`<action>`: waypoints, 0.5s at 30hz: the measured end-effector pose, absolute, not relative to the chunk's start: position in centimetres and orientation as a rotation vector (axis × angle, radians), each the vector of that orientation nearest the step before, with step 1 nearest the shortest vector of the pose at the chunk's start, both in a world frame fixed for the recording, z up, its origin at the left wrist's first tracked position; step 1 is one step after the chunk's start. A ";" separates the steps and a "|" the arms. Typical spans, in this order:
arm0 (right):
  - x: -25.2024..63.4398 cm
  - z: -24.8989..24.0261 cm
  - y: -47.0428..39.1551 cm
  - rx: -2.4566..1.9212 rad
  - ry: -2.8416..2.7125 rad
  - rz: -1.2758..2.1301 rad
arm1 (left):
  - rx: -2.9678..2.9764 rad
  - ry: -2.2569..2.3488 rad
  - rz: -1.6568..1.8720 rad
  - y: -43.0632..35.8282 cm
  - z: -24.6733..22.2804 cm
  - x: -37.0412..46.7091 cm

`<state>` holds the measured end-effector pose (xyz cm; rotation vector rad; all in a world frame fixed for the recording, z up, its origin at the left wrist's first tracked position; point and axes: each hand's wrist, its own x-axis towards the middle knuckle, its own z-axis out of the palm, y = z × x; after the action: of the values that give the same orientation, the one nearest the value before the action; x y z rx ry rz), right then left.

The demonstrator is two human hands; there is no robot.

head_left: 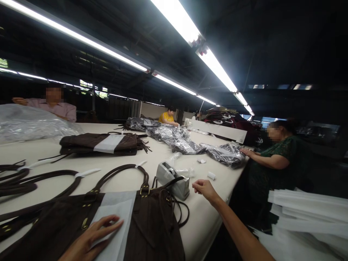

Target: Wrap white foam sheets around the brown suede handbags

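A dark brown handbag (pixel 157 224) lies on the table in front of me, its strap handle standing up behind it. Across its middle runs a white paper strip (pixel 116 204). My left hand (pixel 96 233) rests on that strip with its fingers stretched out. A grey tape dispenser (pixel 174 179) stands just past the bag's right end, with one bag strap across it. Right of the dispenser, my right hand (pixel 205 189) is in the air with thumb and fingers pinched together. Whatever is in that pinch, if anything, is too small to make out.
Flat brown bags (pixel 78 145) with a white band lie farther back. Plastic-wrapped bags (pixel 225 154) line the table's right side, where a person in green (pixel 282 159) has hands on one. Clear plastic (pixel 32 125) lies at left; white sheets (pixel 312 221) are stacked at lower right.
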<state>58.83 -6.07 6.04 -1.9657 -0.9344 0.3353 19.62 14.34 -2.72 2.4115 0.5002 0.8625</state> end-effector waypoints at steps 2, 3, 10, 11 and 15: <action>58.8 4.8 -6.1 -2.038 -0.907 0.185 | 2.458 0.468 0.780 14.6 -2.5 19.6; 58.7 4.3 -6.3 -2.075 -0.889 0.114 | 2.477 0.454 0.731 14.7 -2.3 19.5; 52.6 5.2 -7.6 -1.908 -0.787 0.094 | 2.394 0.490 0.711 13.3 -1.2 19.6; 50.6 6.0 -7.1 -1.798 -0.778 0.205 | 2.385 0.488 0.701 12.9 -0.9 19.6; 42.3 8.7 -3.1 -1.511 -0.714 0.673 | 2.361 0.515 0.629 12.0 0.1 19.6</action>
<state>42.27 -3.14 8.69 -1.5113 -0.7139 0.6726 19.64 12.03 0.14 2.3612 0.5147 0.6288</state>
